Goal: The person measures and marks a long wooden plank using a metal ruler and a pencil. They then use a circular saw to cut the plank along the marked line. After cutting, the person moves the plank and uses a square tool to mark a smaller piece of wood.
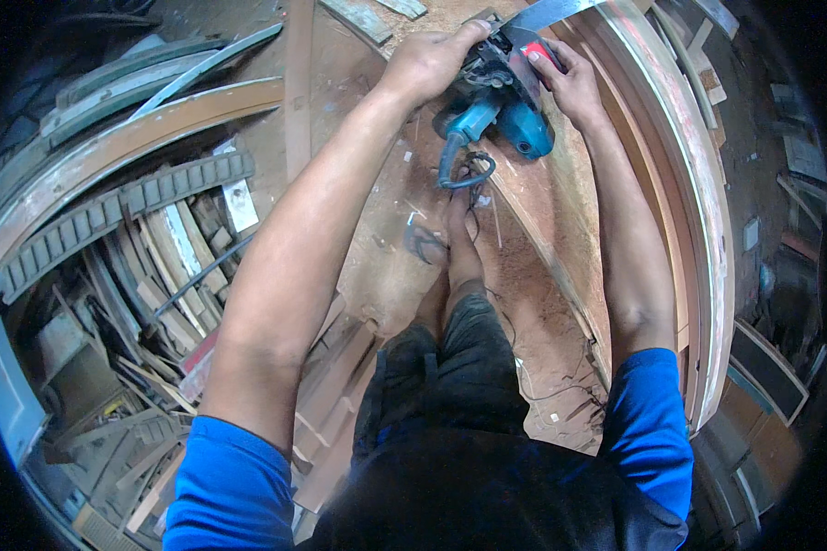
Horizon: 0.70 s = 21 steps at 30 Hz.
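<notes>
A teal and black corded power tool [533,138] is up at top centre, its black metal base tilted. My left hand [436,60] is closed on the tool's black upper part, thumb over it. My right hand [570,83] grips its right side, thumb on a red part [536,53]. A pale bluish curved strip [542,14] passes behind the tool at the top; whether they touch I cannot tell. The cord [455,161] loops below the tool. Beneath, my legs and bare lower shins show above sawdust-covered ground [386,257].
Piled curved boards [129,124] and scrap wood [175,257] fill the left. A long curved laminated timber piece [703,230] runs along the right, beside a narrow plank [547,248] on the ground. More frames and panels [767,363] lie at far right.
</notes>
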{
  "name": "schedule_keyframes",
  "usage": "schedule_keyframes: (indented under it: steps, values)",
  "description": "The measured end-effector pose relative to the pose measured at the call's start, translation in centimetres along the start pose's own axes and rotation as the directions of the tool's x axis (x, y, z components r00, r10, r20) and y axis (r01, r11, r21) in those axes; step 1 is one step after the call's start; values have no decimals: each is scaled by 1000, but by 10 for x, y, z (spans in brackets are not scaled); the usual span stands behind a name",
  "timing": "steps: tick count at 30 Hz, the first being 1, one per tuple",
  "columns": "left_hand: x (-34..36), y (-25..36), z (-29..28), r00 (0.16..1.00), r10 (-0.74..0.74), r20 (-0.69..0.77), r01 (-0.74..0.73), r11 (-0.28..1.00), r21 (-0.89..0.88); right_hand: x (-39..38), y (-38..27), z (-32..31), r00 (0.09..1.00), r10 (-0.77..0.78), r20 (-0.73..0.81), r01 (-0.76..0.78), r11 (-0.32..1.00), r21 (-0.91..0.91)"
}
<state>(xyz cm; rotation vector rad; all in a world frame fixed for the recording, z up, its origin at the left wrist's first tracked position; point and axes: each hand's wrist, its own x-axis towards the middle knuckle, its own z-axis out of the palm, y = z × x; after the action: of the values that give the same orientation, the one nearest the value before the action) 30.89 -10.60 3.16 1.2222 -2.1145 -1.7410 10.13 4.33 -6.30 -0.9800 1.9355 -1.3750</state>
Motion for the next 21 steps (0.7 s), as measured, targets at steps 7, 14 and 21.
schedule_keyframes:
  steps: [7,14,21]
  values:
    - [3,-6,5,996,14,-93,-16,999,-31,-2,-9,3,999,49,8,-49,998,-27]
    - [6,-11,4,997,14,-78,-14,1000,8,-2,-1,5,1000,-2,-1,2,997,-78]
    - [9,-16,8,992,40,-116,-40,999,1,-1,1,5,998,59,-21,-61,995,-74]
